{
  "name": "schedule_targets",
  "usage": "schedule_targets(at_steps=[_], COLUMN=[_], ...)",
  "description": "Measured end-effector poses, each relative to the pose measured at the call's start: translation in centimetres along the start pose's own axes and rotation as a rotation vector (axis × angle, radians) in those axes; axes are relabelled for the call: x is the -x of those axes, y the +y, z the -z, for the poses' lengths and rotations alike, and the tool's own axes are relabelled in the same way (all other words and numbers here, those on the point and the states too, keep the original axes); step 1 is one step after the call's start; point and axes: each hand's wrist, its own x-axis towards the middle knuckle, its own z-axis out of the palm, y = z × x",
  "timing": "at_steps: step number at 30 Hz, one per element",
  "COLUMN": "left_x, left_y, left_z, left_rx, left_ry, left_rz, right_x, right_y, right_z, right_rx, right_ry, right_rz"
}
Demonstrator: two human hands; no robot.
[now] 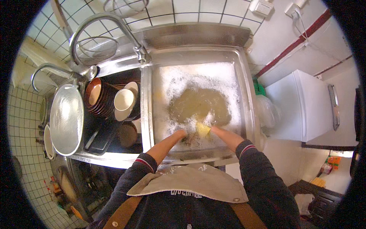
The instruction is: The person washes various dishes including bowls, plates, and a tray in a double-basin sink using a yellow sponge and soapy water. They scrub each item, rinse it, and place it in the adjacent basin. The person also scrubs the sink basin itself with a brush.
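Both hands reach into a stainless steel sink basin (pixel 240 94) filled with cloudy water and white suds (pixel 211 68). My left hand (pixel 180 133) dips under the foam near the basin's front side, so its fingers and anything in them are hidden. To its right, my right hand (pixel 215 131) is on a yellow sponge (pixel 203 129) that shows above the surface. Foam and water cover the fingers of that hand too. Between the two hands a dark patch shows through the suds, too blurred to name.
A gooseneck faucet (pixel 105 15) arches over the divider. In the left basin stand stacked brown bowls (pixel 95 94), a white bowl (pixel 124 99) and a dark tray (pixel 100 138). A large metal pan (pixel 67 120) lies at the far left. A white appliance (pixel 288 106) stands at right.
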Motion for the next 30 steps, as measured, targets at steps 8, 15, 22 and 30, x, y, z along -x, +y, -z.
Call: schedule_targets(at_steps=[8, 15, 22, 30], left_x=[5.9, 9.4, 9.6, 9.4], left_y=[-0.7, 2.0, 3.1, 3.0], left_z=[4.5, 6.1, 8.0, 7.3], left_rx=[0.459, 0.837, 1.007, 0.55], left_ry=[0.161, 0.429, 0.4, 0.899], left_rz=[-0.003, -0.076, -0.076, 0.117], right_x=[1.5, 1.3, 0.9, 3.1], right_y=[0.0, -3.8, -4.8, -5.1], right_z=[1.5, 0.1, 0.2, 0.0], right_rx=[-1.237, -1.684, -1.065, 1.686], right_ry=[-0.243, -0.972, -0.649, 0.953], right_rz=[-0.177, 0.321, 0.657, 0.671])
